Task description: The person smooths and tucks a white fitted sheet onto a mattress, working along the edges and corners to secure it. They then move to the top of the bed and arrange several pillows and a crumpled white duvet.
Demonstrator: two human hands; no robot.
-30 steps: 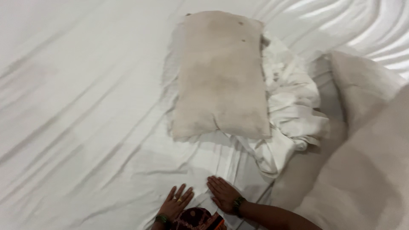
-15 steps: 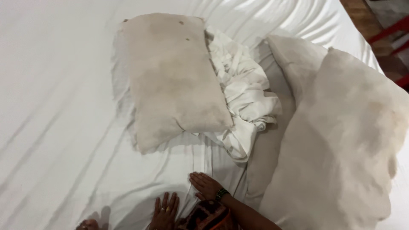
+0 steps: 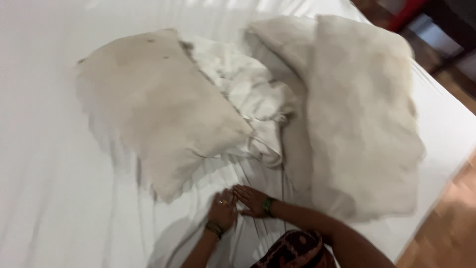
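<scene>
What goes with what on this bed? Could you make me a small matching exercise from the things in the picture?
Things:
1. stained pillow
2. crumpled white cloth
3. large pale pillow
4. hands: left hand, right hand

Places:
A. near the bed's right edge
B. flat on the white sheet, close to the camera
C. left of the crumpled cloth
D. bunched between the two pillows

Pairs: 1-C, 2-D, 3-A, 4-B

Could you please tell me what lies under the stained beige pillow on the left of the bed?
The stained beige pillow lies on the white bedsheet, its right edge overlapping the crumpled white cloth. How far that cloth runs beneath is covered.
</scene>
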